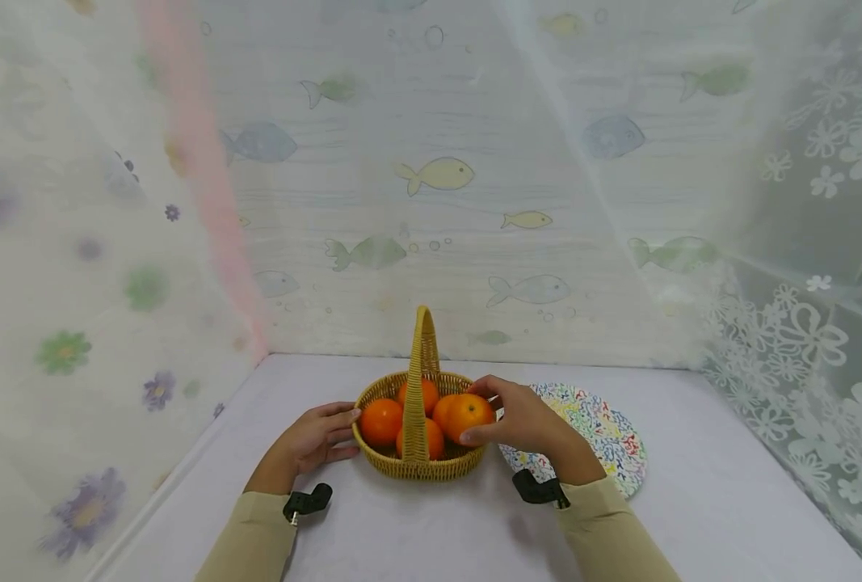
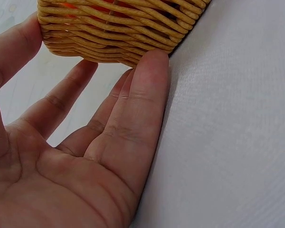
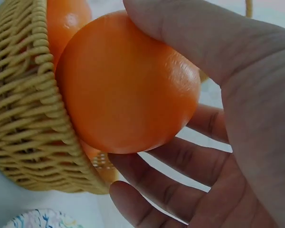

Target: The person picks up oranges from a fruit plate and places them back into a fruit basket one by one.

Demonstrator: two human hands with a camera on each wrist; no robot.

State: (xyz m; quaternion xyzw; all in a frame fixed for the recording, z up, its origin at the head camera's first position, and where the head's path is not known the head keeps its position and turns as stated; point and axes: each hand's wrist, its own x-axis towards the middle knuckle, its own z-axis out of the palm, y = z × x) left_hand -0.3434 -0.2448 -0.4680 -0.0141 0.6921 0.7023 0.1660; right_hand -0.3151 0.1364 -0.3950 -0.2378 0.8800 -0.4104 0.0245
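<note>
A yellow wicker basket [image 1: 423, 470] with a tall arched handle stands on the table, holding several round oranges. My left hand [image 1: 319, 439] is at the basket's left side, its nearly straight fingers resting against the woven wall [image 2: 109, 38]. At the right rim, my right hand [image 1: 521, 416] grips one orange [image 1: 470, 418] between thumb and fingers. In the right wrist view that orange [image 3: 128, 85] overlaps the basket's rim, with another orange [image 3: 69, 19] behind it. Further left in the basket lies an orange [image 1: 381, 422], and one more [image 1: 431, 440] is partly hidden by the handle.
To the right of the basket lies a round plate or mat [image 1: 623, 444] with a multicoloured pattern, partly covered by my right hand and forearm. The table [image 1: 416, 533] has a white cover. Sheer curtains [image 1: 438, 242] printed with fish and flowers surround it at the back and sides.
</note>
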